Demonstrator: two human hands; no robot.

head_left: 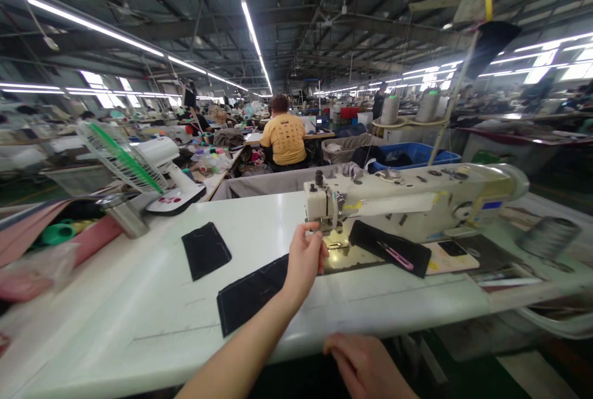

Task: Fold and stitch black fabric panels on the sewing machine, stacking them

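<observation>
My left hand (304, 257) reaches to the needle area of a white sewing machine (417, 198). Its fingers are pinched together just left of the presser foot, and what they hold is too small to make out. A long black fabric piece (248, 294) lies on the white table (139, 319) beneath that forearm and runs toward the needle plate. My right hand (365, 365) rests at the table's front edge, back up, fingers stretched leftward with nothing in them.
A small black fabric patch (205, 249) lies to the left. Another black piece with a pink tool (391, 252) sits right of the needle. A desk fan (139, 164), a metal cup (125, 215) and a grey thread cone (546, 236) stand around. A person in yellow (283, 138) sits ahead.
</observation>
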